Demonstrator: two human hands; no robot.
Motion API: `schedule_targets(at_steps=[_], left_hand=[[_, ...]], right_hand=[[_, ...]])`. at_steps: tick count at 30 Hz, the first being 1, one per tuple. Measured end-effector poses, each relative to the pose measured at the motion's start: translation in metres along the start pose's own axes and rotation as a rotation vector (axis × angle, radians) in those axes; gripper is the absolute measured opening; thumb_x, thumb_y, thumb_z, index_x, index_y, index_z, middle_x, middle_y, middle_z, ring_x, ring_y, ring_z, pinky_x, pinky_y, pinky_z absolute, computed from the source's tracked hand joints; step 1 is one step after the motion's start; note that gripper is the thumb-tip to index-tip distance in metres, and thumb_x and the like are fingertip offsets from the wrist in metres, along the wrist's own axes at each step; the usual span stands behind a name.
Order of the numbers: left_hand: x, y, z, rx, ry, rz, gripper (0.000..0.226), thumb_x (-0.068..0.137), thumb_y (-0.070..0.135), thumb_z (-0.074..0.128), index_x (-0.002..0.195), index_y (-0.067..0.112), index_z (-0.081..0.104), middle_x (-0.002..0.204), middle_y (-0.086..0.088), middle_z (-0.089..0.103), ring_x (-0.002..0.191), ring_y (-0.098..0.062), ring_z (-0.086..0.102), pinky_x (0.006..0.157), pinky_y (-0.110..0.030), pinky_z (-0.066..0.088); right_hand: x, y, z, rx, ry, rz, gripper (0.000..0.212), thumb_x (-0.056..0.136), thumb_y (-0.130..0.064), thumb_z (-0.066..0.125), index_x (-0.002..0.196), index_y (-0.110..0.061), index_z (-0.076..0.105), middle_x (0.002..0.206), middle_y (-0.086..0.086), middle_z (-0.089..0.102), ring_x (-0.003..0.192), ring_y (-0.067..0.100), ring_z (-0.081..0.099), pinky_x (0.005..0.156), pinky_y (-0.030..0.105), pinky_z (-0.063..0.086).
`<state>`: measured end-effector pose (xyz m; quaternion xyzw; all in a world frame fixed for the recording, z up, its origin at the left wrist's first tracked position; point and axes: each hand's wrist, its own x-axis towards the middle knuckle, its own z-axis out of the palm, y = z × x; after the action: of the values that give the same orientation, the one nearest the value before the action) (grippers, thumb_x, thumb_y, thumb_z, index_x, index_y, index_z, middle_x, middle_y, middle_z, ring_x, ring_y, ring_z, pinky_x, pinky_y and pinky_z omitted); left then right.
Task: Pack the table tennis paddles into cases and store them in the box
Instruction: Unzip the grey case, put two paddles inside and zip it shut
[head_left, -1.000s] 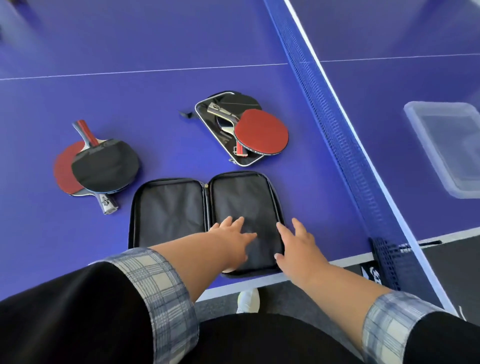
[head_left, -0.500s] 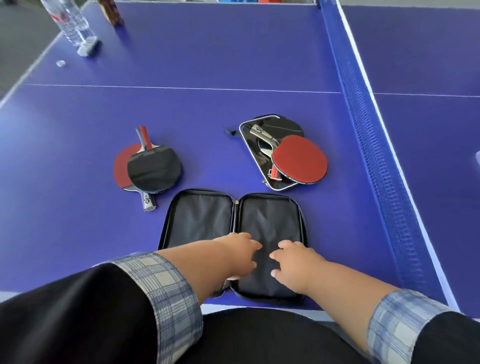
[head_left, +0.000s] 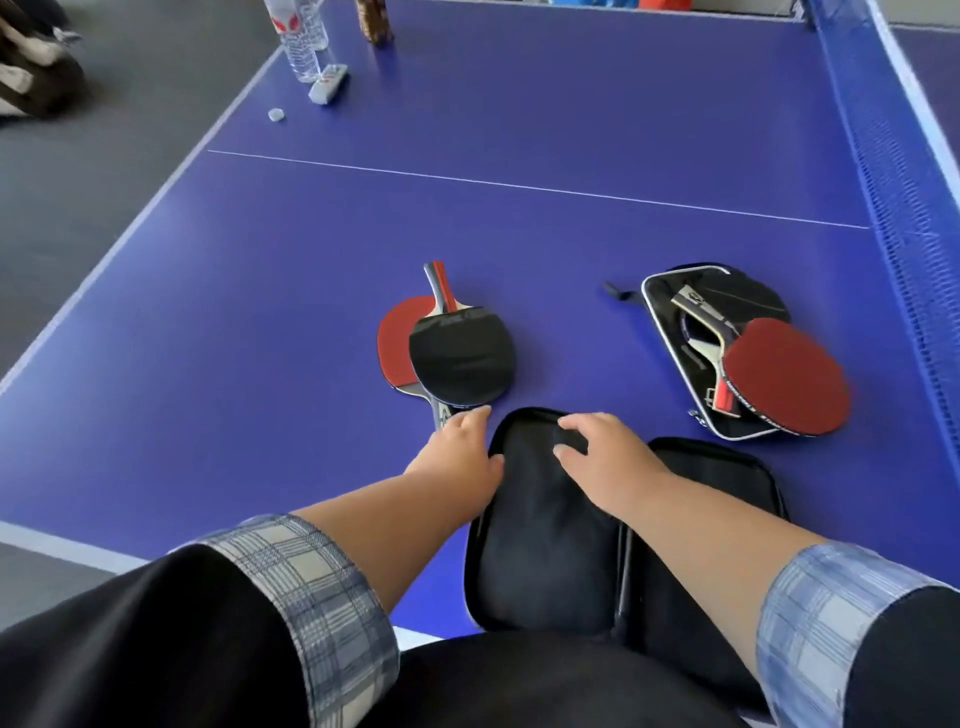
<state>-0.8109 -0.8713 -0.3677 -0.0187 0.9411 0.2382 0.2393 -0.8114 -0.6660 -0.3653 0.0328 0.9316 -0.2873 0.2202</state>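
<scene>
A black zip case (head_left: 540, 561) lies spread open at the table's near edge. My right hand (head_left: 608, 460) rests on its left half with the fingers slightly bent. My left hand (head_left: 457, 452) lies just left of the case; its fingertips touch the handle end of the lower of two stacked paddles. The top paddle (head_left: 462, 358) shows a black face, and the one beneath (head_left: 396, 345) shows red. To the right, a second black case (head_left: 662, 304) with a silver rim lies open, holding a red-faced paddle (head_left: 787, 376) on top of another.
The blue net (head_left: 906, 187) runs along the right side. At the far left corner stand a water bottle (head_left: 304, 41), a small white box (head_left: 327, 88), a bottle cap (head_left: 276, 115) and a brown object (head_left: 375, 21). A bag (head_left: 31, 78) lies on the floor.
Both hands have moved left, from the case's right half to its left half. My left hand has reached past the case's edge to the stacked paddles. The view has swung left.
</scene>
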Motion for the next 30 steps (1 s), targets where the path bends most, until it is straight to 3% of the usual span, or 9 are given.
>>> schedule_targets(at_steps=[4,6,9,11,18,21,23,26,30], left_hand=[[0.042,-0.037,-0.035,-0.205,0.061,-0.110,0.070,0.095,0.035,0.053,0.154,0.027,0.017,0.155,0.000,0.030,0.124,-0.026,0.051,0.085,-0.040,0.050],[0.067,-0.051,-0.052,-0.319,0.084,-0.150,0.069,0.094,0.033,0.055,0.153,0.029,0.020,0.152,-0.002,0.035,0.116,-0.027,0.057,0.079,-0.039,0.054],[0.102,-0.064,-0.071,-0.417,0.098,-0.153,0.049,0.091,0.030,0.055,0.138,0.024,0.040,0.128,-0.006,0.053,0.092,-0.028,0.064,0.061,-0.038,0.058],[0.120,-0.069,-0.078,-0.445,0.065,-0.183,0.032,0.090,0.029,0.055,0.121,0.019,0.047,0.111,-0.007,0.059,0.078,-0.024,0.064,0.049,-0.030,0.050],[0.149,-0.080,-0.083,-0.525,-0.032,-0.275,0.025,0.091,0.031,0.057,0.116,0.025,0.060,0.092,0.001,0.065,0.064,-0.017,0.061,0.043,-0.021,0.041],[0.150,-0.080,-0.083,-0.600,-0.028,-0.227,0.026,0.093,0.033,0.057,0.117,0.029,0.062,0.090,0.009,0.066,0.064,-0.012,0.062,0.042,-0.018,0.041],[0.147,-0.076,-0.085,-0.652,0.008,-0.189,0.031,0.091,0.033,0.055,0.121,0.033,0.061,0.097,0.014,0.068,0.070,-0.007,0.063,0.047,-0.019,0.043],[0.140,-0.068,-0.088,-0.782,0.014,-0.200,0.040,0.089,0.037,0.055,0.128,0.043,0.050,0.102,0.020,0.065,0.079,-0.002,0.063,0.051,-0.021,0.045],[0.125,-0.054,-0.085,-0.923,-0.083,-0.236,0.056,0.080,0.045,0.064,0.128,0.055,0.037,0.101,0.020,0.064,0.085,-0.007,0.067,0.060,-0.027,0.055]], right_hand=[[0.047,-0.054,0.011,0.198,0.053,0.110,0.052,0.097,-0.039,0.058,0.146,-0.025,0.047,0.150,-0.002,0.048,0.132,0.020,0.049,0.104,0.031,0.039],[0.073,-0.077,0.016,0.325,0.088,0.213,0.056,0.097,-0.041,0.056,0.149,-0.026,0.042,0.153,-0.002,0.046,0.135,0.020,0.047,0.105,0.034,0.038],[0.106,-0.099,0.025,0.484,0.152,0.373,0.064,0.094,-0.043,0.056,0.153,-0.028,0.035,0.154,-0.001,0.043,0.136,0.024,0.045,0.108,0.038,0.039],[0.122,-0.107,0.034,0.543,0.167,0.445,0.069,0.092,-0.042,0.058,0.154,-0.028,0.031,0.154,-0.001,0.042,0.134,0.025,0.046,0.102,0.035,0.038],[0.139,-0.105,0.055,0.570,0.206,0.565,0.055,0.087,-0.029,0.062,0.141,-0.021,0.050,0.129,0.000,0.063,0.101,0.024,0.059,0.075,0.031,0.046],[0.143,-0.103,0.054,0.667,0.244,0.579,0.034,0.089,-0.039,0.063,0.119,-0.022,0.066,0.107,-0.001,0.072,0.093,0.023,0.068,0.082,0.037,0.058],[0.143,-0.103,0.051,0.833,0.253,0.597,0.030,0.090,-0.045,0.065,0.109,-0.023,0.068,0.106,0.000,0.074,0.095,0.023,0.071,0.086,0.043,0.060],[0.138,-0.100,0.046,1.148,0.215,0.577,0.027,0.095,-0.035,0.066,0.116,-0.017,0.065,0.113,0.004,0.074,0.100,0.023,0.073,0.089,0.045,0.059],[0.121,-0.098,0.042,1.342,0.248,0.516,0.027,0.099,-0.029,0.062,0.121,-0.012,0.064,0.117,0.008,0.074,0.102,0.026,0.073,0.091,0.047,0.058]])
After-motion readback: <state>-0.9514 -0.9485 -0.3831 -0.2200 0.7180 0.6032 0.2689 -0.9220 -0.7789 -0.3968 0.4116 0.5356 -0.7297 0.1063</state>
